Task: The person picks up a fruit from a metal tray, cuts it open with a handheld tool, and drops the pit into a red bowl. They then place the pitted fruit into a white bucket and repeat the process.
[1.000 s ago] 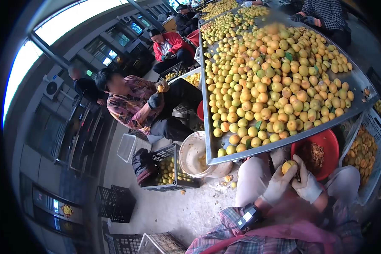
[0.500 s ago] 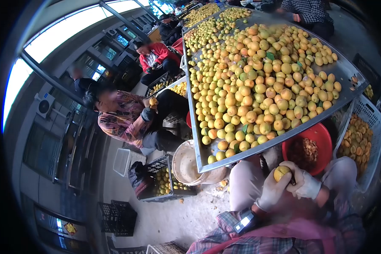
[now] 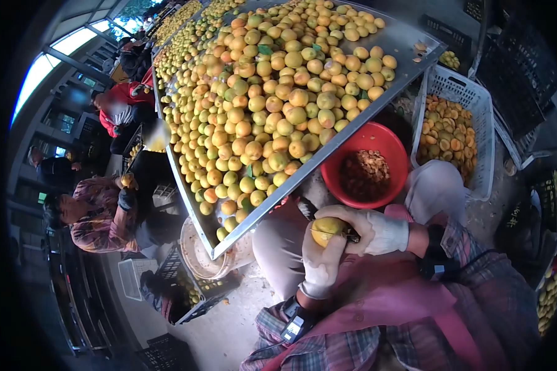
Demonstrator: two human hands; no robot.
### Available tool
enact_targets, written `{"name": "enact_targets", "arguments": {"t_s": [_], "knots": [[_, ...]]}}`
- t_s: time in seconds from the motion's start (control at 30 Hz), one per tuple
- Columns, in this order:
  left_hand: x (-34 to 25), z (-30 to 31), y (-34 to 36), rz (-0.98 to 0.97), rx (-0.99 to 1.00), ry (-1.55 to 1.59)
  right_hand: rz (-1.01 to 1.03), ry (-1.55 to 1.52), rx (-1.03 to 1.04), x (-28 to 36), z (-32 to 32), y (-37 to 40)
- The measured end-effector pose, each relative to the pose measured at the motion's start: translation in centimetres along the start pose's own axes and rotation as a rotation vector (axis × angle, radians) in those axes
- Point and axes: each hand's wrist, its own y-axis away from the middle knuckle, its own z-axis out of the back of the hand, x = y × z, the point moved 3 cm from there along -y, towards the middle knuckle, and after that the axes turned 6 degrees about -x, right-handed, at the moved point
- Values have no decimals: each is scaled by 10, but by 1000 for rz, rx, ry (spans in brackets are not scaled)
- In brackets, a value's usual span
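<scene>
White-gloved left hand [image 3: 323, 264] and white-gloved right hand [image 3: 372, 230] both clamp 1 round yellow fruit [image 3: 325, 227] just below the near edge of the steel sorting table [image 3: 407, 38]; a slackened grip could drop it short of the red plastic basin [image 3: 377, 137].

**Q:** What's that sorting table [image 3: 408, 46] made of?

**Me:** Sheet metal, dull and scuffed. My gloves [image 3: 377, 232] are white knit cloth, and the apricot [image 3: 325, 229] skin is smooth and matt. The red basin [image 3: 395, 154] is glossy plastic, the crate [image 3: 479, 102] white plastic lattice.
</scene>
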Motion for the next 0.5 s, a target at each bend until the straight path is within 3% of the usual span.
{"name": "enact_targets", "arguments": {"t_s": [0.03, 0.07, 0.3, 0.37, 0.5], "knots": [[-3, 0, -1, 21, 13, 3, -60, 1, 12, -6, -1, 2], [-6, 0, -2, 36, 19, 3, 64, 43, -62, -3, 1, 1], [7, 7, -5, 125, 92, 8, 6, 108, -47, -6, -1, 8], [10, 2, -4, 141, 37, 97, -246, 115, 89, 1, 0, 9], [18, 0, -4, 98, -46, 134, -300, 99, 90, 8, 2, 8]]}}
